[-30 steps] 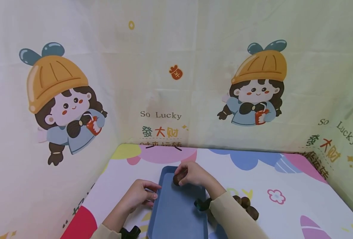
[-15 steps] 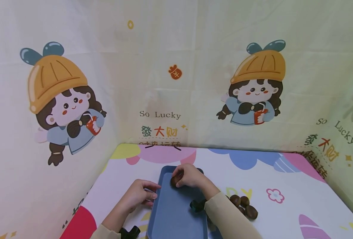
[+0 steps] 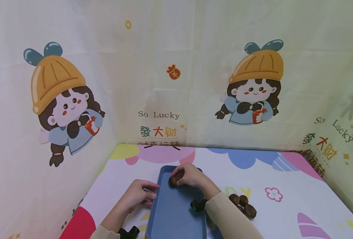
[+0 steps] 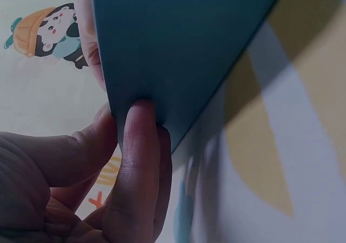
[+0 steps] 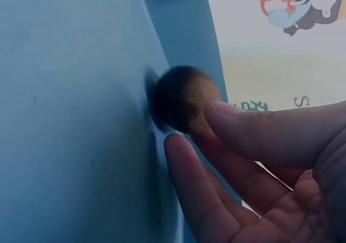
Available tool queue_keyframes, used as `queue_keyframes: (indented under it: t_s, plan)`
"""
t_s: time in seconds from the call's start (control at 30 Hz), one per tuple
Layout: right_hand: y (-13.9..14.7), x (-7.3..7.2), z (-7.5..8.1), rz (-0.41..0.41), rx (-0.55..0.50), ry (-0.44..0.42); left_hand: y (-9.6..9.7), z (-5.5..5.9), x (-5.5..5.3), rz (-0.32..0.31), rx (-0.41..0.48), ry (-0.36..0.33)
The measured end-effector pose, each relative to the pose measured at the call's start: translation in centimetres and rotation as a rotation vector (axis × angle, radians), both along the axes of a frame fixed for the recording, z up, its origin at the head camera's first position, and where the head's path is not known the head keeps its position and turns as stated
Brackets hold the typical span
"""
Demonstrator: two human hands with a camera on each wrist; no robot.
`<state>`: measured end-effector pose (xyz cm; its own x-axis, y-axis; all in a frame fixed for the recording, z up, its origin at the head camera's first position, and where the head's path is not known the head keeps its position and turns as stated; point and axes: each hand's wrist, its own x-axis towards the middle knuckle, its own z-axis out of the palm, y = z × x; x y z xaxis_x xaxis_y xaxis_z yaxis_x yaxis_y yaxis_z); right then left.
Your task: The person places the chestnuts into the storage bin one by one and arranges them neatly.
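**Right wrist view: round brown piece (image 5: 175, 97) at the fingertips, tray surface just past it**

The right hand (image 3: 191, 174) pinches the piece, thumb on one side and fingers opposing it. One fingertip lies close against the tray side of the piece; whether it touches cannot be told. The piece pokes out beyond the tips, on their left as the person sits, over the far end of the blue tray (image 3: 176, 222). It looks nearly round, so no long axis stands out; the tray's own long side runs away from the person. The relation that seems to count most is the small space between piece and tray: they are very close, contact uncertain.

The left hand (image 3: 139, 194) is across from those fingers, outside the tray's left edge. Its thumb and fingers are apart, tips touching the rim and outer wall. The right hand is plainly the nearer to the piece. To the right of its fingers and closer to the person, past the forearm, more brown pieces (image 3: 249, 211) lie grouped on the worktop (image 3: 119, 172).
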<state>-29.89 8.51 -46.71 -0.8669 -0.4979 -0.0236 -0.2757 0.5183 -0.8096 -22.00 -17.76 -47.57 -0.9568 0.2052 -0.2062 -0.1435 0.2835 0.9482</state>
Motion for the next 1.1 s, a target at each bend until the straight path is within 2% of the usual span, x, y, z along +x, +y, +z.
queue_keyframes:
  t_s: [0.2, 0.43, 0.93, 1.1]
  plan:
    - [0.3, 0.0, 0.4, 0.006, -0.032, -0.024, 0.0, 0.1, 0.1, 0.012, -0.011, -0.006]
    - [1.1, 0.1, 1.0, 0.007, -0.045, 0.000, 0.0, -0.1, -0.1, 0.019, -0.020, -0.001]
    - [4.2, 1.2, 2.5, -0.023, -0.095, -0.052, 0.0, -0.1, -0.3, 0.016, -0.025, -0.003]
    - [5.3, 1.7, 3.2, -0.032, -0.095, -0.043, -0.1, -0.2, -0.3, 0.009, -0.029, -0.007]
